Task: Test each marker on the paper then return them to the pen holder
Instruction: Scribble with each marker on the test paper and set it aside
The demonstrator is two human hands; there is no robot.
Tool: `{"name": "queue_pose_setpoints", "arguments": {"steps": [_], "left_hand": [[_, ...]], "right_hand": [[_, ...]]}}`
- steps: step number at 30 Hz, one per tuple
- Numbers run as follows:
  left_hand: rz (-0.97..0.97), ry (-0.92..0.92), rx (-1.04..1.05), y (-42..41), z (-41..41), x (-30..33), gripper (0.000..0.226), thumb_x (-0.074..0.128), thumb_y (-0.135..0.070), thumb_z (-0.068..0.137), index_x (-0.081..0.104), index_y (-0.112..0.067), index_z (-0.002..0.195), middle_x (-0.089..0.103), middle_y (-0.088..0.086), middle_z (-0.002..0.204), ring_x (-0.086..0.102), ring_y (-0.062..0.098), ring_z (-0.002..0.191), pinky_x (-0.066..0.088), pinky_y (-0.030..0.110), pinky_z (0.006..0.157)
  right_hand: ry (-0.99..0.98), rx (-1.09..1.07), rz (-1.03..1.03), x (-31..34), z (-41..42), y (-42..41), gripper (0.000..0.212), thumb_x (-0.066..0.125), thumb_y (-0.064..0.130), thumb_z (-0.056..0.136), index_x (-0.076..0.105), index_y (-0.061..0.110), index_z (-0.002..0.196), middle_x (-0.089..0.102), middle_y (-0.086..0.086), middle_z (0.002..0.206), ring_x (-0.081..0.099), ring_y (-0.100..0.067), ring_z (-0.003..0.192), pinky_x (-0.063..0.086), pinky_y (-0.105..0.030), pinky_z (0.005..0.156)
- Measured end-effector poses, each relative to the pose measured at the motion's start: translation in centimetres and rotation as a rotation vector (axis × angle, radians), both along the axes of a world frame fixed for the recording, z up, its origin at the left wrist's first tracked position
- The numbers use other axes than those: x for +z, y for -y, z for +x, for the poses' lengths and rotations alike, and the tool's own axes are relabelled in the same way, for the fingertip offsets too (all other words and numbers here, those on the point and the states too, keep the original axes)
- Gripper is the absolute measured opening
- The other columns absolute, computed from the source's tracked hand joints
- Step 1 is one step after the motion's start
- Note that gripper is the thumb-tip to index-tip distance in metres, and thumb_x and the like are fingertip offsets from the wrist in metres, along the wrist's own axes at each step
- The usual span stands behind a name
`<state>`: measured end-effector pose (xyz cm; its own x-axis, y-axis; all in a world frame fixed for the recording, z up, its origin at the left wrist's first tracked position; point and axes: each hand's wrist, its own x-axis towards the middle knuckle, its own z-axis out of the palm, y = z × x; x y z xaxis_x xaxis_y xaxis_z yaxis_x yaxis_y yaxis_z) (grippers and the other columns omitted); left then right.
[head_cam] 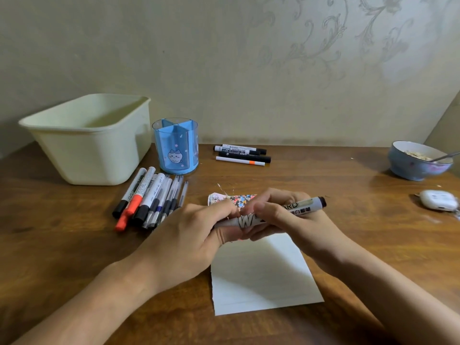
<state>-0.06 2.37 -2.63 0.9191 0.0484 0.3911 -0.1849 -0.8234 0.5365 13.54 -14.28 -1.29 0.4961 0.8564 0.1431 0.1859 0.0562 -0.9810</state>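
Observation:
Both hands hold one white whiteboard marker crosswise above the white paper. My left hand grips its left end, which is hidden in the fingers. My right hand grips the barrel, and the black end sticks out to the right. The blue pen holder stands upright at the back, left of centre. A pile of several markers and pens lies in front of it. A second group of markers lies to the holder's right.
A cream plastic tub stands at the back left. A blue bowl with a spoon sits at the far right, with a small white case in front of it. A patterned card lies behind my hands. The wall runs along the table's far edge.

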Motion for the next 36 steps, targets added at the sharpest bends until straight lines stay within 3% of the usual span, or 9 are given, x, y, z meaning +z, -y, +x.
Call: {"name": "queue_pose_setpoints", "arguments": {"steps": [3, 7, 12, 17, 20, 22, 25, 28, 36], "left_hand": [[-0.035, -0.062, -0.029, -0.4, 0.3, 0.0, 0.015, 0.053, -0.038, 0.097, 0.061, -0.027, 0.097, 0.064, -0.012, 0.079, 0.061, 0.012, 0.073, 0.046, 0.031, 0.058], [-0.113, -0.152, -0.074, -1.2, 0.2, 0.6, 0.021, 0.053, -0.037, 0.099, 0.065, -0.024, 0.09, 0.058, -0.012, 0.065, 0.052, 0.007, 0.061, 0.037, 0.022, 0.055], [-0.369, -0.002, 0.055, -5.0, -0.6, 2.3, 0.032, 0.045, -0.047, 0.095, 0.066, -0.026, 0.082, 0.046, -0.001, 0.052, 0.042, 0.017, 0.052, 0.038, 0.031, 0.057], [-0.148, -0.067, 0.181, -3.3, -0.3, 1.2, 0.015, 0.043, -0.035, 0.101, 0.057, -0.035, 0.094, 0.063, -0.009, 0.074, 0.057, 0.008, 0.07, 0.043, 0.026, 0.065], [-0.019, -0.118, 0.221, -2.4, -0.4, 1.3, 0.015, 0.037, -0.03, 0.102, 0.049, -0.031, 0.094, 0.054, -0.02, 0.079, 0.05, 0.0, 0.078, 0.035, 0.014, 0.064], [0.164, -0.146, 0.195, -2.1, -0.5, 1.2, 0.015, 0.035, -0.046, 0.098, 0.046, -0.036, 0.101, 0.049, -0.021, 0.089, 0.046, -0.001, 0.094, 0.033, 0.015, 0.074], [0.445, -0.235, 0.174, -2.1, -0.5, 0.6, 0.057, 0.03, -0.083, 0.083, 0.035, -0.051, 0.13, 0.034, -0.024, 0.095, 0.035, 0.004, 0.097, 0.03, 0.022, 0.084], [0.557, -0.348, 0.222, -1.9, -0.3, 0.1, 0.089, 0.029, -0.097, 0.067, 0.017, -0.055, 0.144, 0.031, -0.019, 0.1, 0.028, 0.006, 0.1, 0.025, 0.023, 0.09], [0.552, -0.489, 0.252, -1.9, -0.2, -0.1, 0.102, 0.033, -0.101, 0.058, 0.021, -0.052, 0.146, 0.032, -0.015, 0.107, 0.023, 0.009, 0.104, 0.026, 0.028, 0.097]], "right_hand": [[-0.015, 0.051, -0.008, -0.2, 0.1, -0.1, 0.032, 0.055, 0.023, 0.095, 0.06, -0.009, 0.089, 0.076, -0.022, 0.09, 0.075, -0.034, 0.086, 0.062, -0.037, 0.078], [-0.033, 0.104, 0.036, 0.0, 0.7, 0.2, 0.025, 0.048, 0.013, 0.094, 0.06, -0.007, 0.085, 0.074, -0.028, 0.089, 0.074, -0.041, 0.084, 0.062, -0.041, 0.076], [-0.105, -0.152, 0.18, 1.8, 4.2, 2.6, 0.026, 0.051, 0.018, 0.096, 0.074, 0.012, 0.086, 0.074, -0.025, 0.089, 0.074, -0.038, 0.084, 0.06, -0.035, 0.07], [-0.07, -0.148, -0.036, -0.4, 3.9, 1.8, 0.034, 0.064, 0.033, 0.084, 0.073, 0.005, 0.101, 0.075, -0.022, 0.095, 0.074, -0.036, 0.091, 0.062, -0.039, 0.08], [-0.028, -0.113, -0.049, -0.6, 3.9, 1.7, 0.023, 0.075, 0.023, 0.079, 0.073, 0.009, 0.097, 0.075, -0.021, 0.096, 0.074, -0.036, 0.091, 0.062, -0.043, 0.082], [0.021, -0.093, -0.067, -0.9, 3.8, 1.5, 0.017, 0.076, 0.013, 0.079, 0.072, 0.009, 0.095, 0.074, -0.02, 0.093, 0.074, -0.034, 0.087, 0.063, -0.04, 0.077], [0.205, -0.107, -0.119, -1.6, 3.3, 1.0, 0.011, 0.073, 0.01, 0.086, 0.068, 0.006, 0.095, 0.074, -0.014, 0.081, 0.073, -0.027, 0.074, 0.06, -0.031, 0.062], [0.325, -0.11, -0.141, -2.0, 2.8, 0.7, 0.004, 0.068, 0.009, 0.092, 0.066, 0.007, 0.093, 0.074, -0.009, 0.077, 0.073, -0.023, 0.068, 0.058, -0.029, 0.059], [0.384, -0.132, -0.181, -2.9, 2.2, 0.2, 0.003, 0.07, 0.014, 0.09, 0.068, 0.014, 0.088, 0.074, -0.002, 0.075, 0.073, -0.018, 0.065, 0.058, -0.028, 0.061]]}}
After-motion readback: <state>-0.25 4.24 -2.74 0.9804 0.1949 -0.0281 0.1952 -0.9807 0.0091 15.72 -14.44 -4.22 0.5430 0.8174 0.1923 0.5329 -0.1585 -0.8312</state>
